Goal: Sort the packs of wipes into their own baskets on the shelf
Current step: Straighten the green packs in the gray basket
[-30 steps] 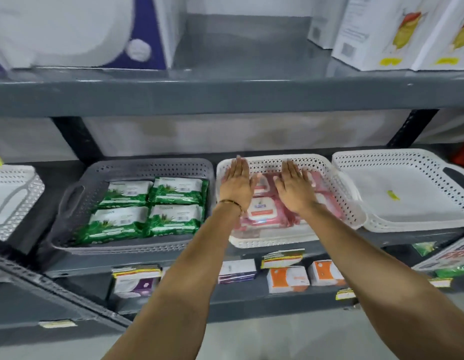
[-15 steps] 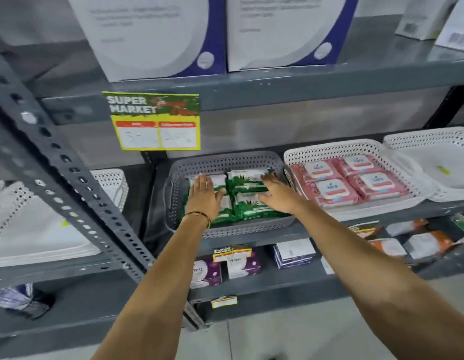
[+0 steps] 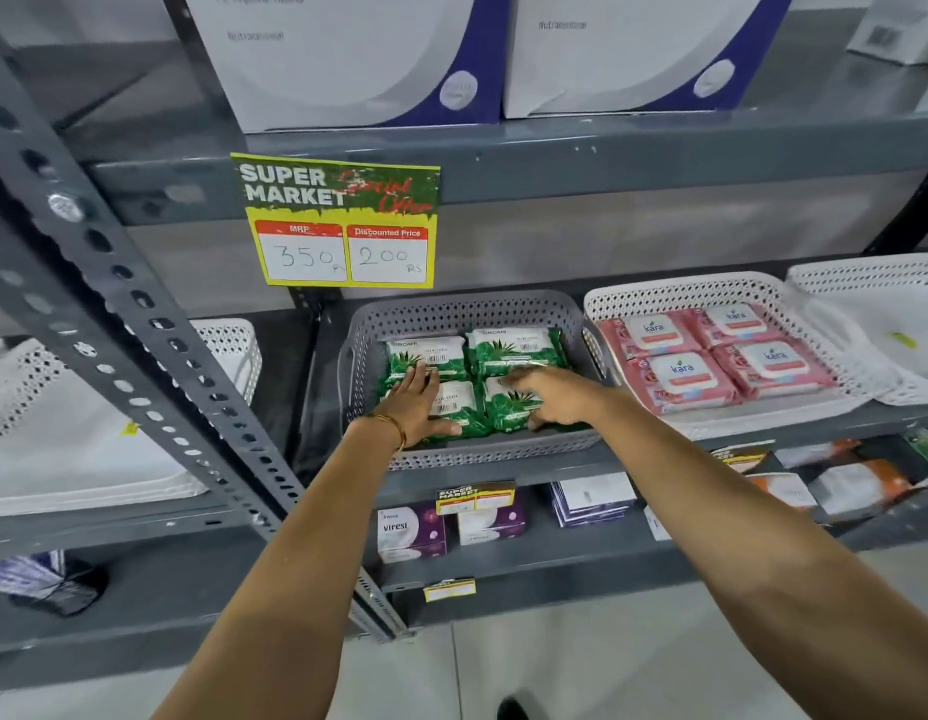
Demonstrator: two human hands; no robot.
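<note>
A grey perforated basket (image 3: 451, 314) on the middle shelf holds several green wipe packs (image 3: 513, 348) laid flat in a block. My left hand (image 3: 415, 402) lies flat, fingers spread, on the front-left green pack. My right hand (image 3: 552, 394) rests on the front-right green pack, fingers curled over its top. To the right, a white perforated basket (image 3: 675, 293) holds several pink wipe packs (image 3: 680, 371), also flat in a block. Neither hand lifts a pack.
An empty white basket (image 3: 877, 309) stands at far right and another white basket (image 3: 228, 340) at left behind a slanted grey shelf post (image 3: 113, 324). A yellow price sign (image 3: 342, 223) hangs above. Small boxes (image 3: 409, 532) fill the shelf below.
Both hands moved from the pink packs in the white basket to the green packs in the grey basket. My view swung left and closer.
</note>
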